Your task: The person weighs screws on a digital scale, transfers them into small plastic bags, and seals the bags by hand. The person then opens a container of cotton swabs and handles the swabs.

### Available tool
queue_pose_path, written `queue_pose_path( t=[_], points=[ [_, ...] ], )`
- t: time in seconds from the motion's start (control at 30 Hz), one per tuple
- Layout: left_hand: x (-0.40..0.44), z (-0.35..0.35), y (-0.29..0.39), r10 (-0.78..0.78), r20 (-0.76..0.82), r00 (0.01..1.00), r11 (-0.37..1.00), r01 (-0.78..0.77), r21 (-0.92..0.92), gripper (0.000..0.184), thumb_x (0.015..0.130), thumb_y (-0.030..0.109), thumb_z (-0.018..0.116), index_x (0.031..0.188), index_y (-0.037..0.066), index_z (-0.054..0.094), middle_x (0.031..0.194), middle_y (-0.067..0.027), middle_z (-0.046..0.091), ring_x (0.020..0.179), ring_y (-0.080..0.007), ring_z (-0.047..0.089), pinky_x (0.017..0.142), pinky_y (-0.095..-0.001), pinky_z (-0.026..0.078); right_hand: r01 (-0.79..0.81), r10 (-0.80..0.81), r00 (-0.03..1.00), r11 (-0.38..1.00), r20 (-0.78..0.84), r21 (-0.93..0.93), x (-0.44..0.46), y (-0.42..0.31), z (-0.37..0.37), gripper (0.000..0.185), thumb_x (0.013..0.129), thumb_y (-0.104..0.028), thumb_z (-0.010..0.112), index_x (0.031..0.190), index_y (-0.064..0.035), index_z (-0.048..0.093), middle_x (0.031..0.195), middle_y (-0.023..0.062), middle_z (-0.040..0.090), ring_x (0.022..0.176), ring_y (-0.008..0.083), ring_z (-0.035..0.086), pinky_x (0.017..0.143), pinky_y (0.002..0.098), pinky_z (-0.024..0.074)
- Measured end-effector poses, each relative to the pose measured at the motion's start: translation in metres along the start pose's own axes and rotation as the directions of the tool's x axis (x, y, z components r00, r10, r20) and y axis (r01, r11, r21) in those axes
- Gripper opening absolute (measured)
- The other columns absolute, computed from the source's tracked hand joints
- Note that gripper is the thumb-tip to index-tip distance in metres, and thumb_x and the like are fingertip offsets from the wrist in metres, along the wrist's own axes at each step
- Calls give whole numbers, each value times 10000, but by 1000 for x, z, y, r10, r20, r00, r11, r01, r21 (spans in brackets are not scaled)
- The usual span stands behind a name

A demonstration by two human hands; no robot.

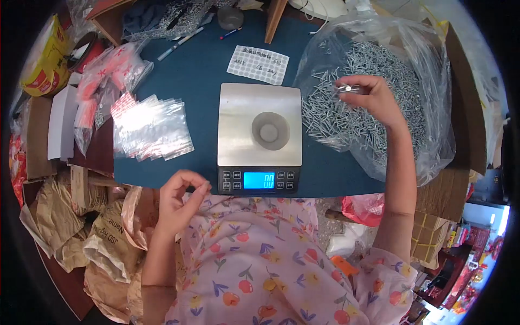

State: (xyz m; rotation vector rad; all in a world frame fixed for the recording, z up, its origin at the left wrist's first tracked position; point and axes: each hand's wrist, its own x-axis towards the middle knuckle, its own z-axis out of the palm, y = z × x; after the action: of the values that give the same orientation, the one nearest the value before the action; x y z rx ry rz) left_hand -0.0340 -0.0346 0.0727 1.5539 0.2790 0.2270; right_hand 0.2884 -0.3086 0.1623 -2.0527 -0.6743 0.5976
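Note:
My right hand (374,96) is over the left part of a heap of silver screws (374,122). Its thumb and fingers are closed on a few shiny screws (348,89). The heap lies in a large clear plastic bag (319,51). My left hand (183,199) is at the table's front edge, left of the digital scale (233,119). Its fingers are curled towards the thumb, and I see nothing in them. A small round translucent cup (271,131) stands on the steel pan, and the lit display (259,180) reads 0.0.
Clear zip bags (157,130) lie fanned out on the blue tabletop (208,59). Behind the scale is a handwritten sticker sheet (258,65). Pens (181,43), red-printed bags (111,70) and a yellow packet (46,59) sit further left. A cardboard flap (468,92) borders the screws.

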Motion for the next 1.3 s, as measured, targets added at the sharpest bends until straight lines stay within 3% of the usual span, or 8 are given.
queue_pose_path(
  t=[0.13,0.33,0.63,0.77,1.0,1.13,1.23,1.3],
  points=[
    [6,7,3,23,22,999,1000,-23,10,69,880,-28,597,937,-3,568,880,-83,622,757,-107,593,616,-211,460,223,-235,951,972,203,81,0,-31,59,267,775,-24,722,1041,-30,707,939,66,716,800,122,665,731,258,535],
    [2,3,7,-43,-17,999,999,43,-24,80,864,-38,615,937,-7,603,876,-56,607,794,-110,592,737,-242,474,513,-422,843,818,334,-260,1,-35,119,272,764,0,713,1025,-77,716,1015,75,706,834,145,666,729,259,530],
    [5,-13,0,-34,-114,993,991,48,122,58,873,-42,594,915,-5,583,917,-76,604,833,-133,578,779,-263,470,128,-126,983,992,134,-4,-8,-15,57,195,800,-41,705,994,-23,714,909,79,712,750,102,663,637,239,526],
    [13,-24,2,167,-173,971,868,-61,494,120,798,-38,641,913,-1,646,935,-100,667,889,-212,627,830,-315,470,-11,17,999,986,-33,167,-16,21,27,184,843,-70,692,1017,-11,700,881,55,706,734,59,646,602,199,497],
    [33,-25,-4,337,62,940,285,-165,944,265,799,3,650,1060,44,672,1137,-96,654,1106,-291,574,959,-378,413,-87,-60,959,868,-276,-490,-16,63,12,234,905,-199,639,1034,-6,672,828,91,679,676,150,602,644,285,484],
    [41,-29,-21,393,91,915,328,-232,916,281,791,-35,618,1063,20,660,1080,-98,662,1029,-295,586,906,-392,426,122,-319,926,760,-203,-638,-15,68,13,215,940,-183,575,1026,-10,668,948,152,672,804,259,647,716,341,498],
    [47,-28,-22,433,31,901,419,-232,878,237,782,-75,612,997,10,661,963,-114,663,926,-290,606,815,-369,460,130,-315,928,773,-198,-621,-16,67,13,207,943,-160,553,1033,-10,663,943,157,667,847,288,648,755,355,497],
    [48,-24,-23,456,-29,889,461,-209,862,201,776,-82,622,954,5,659,914,-122,652,862,-290,605,771,-368,466,-47,-96,957,880,-273,-472,-19,55,19,205,933,-156,560,1035,-8,657,956,165,661,880,310,637,792,361,487]
  ],
)
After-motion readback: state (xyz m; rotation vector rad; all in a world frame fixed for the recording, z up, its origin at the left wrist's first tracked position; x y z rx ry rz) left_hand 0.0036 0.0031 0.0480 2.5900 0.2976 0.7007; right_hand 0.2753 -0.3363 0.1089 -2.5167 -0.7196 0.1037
